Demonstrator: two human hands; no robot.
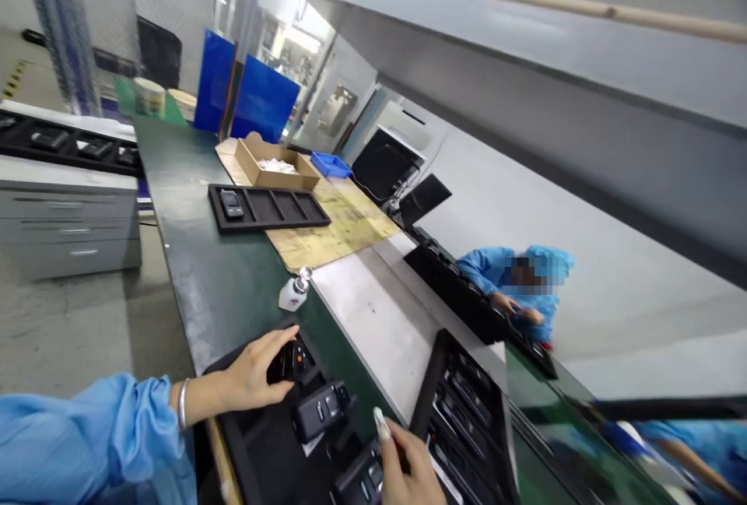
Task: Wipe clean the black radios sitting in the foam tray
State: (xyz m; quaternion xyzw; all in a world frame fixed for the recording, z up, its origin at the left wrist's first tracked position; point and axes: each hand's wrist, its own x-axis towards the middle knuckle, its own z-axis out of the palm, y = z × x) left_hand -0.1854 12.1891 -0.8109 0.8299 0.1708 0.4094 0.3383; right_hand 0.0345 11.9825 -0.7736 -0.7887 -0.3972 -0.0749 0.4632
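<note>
Left hand (255, 371) curves round a black device (296, 359) at twelve o'clock in the dark tray (269, 457), grip unclear; right hand (408, 464), at four o'clock, pinches a small white piece (381, 422). Handling the device by its edges should keep its face unsmudged.

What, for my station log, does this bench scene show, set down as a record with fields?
Left hand: around a black device with an orange mark, in the near tray
Right hand: something white at its fingertips, item unclear; another device beside it, contact unclear
Between hands: a middle device
Right tray: several dark devices
Far tray: one device, leftmost compartment
Also on bench: white bottle, cardboard box, blue tray
Others: a person in blue; a blue sleeve, lower right
</note>
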